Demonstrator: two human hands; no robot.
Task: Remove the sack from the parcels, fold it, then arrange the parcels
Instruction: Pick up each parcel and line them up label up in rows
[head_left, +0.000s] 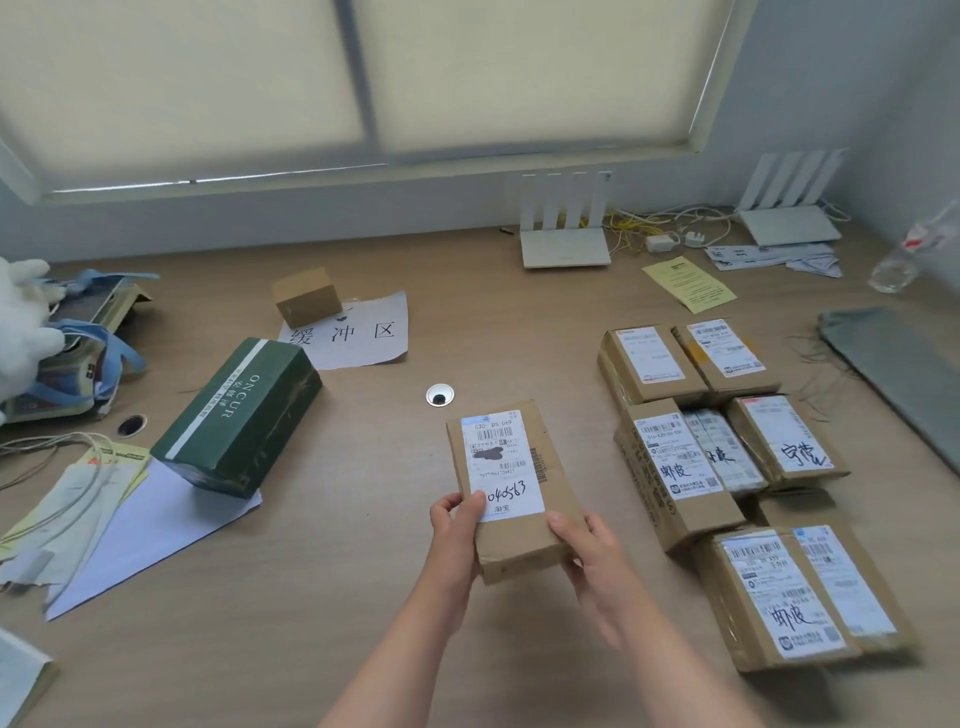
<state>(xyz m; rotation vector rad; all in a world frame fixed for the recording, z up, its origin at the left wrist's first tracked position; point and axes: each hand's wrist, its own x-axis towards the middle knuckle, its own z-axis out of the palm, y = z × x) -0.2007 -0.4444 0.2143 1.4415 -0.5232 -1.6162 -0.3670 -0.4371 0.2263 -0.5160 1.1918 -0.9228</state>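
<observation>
- head view: left hand (457, 525) and right hand (589, 545) grip the near end of a parcel (511, 488), fingers closed on its sides.
- parcel above the desk (363, 571), label up, long axis pointing away, left of the grouped parcels (727, 467).

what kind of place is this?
Probably an office desk used for sorting parcels: labelled cardboard parcels grouped on the desk, a sheet with handwritten Chinese characters, and two routers by the blinded window. Both hands hold a parcel.
</observation>
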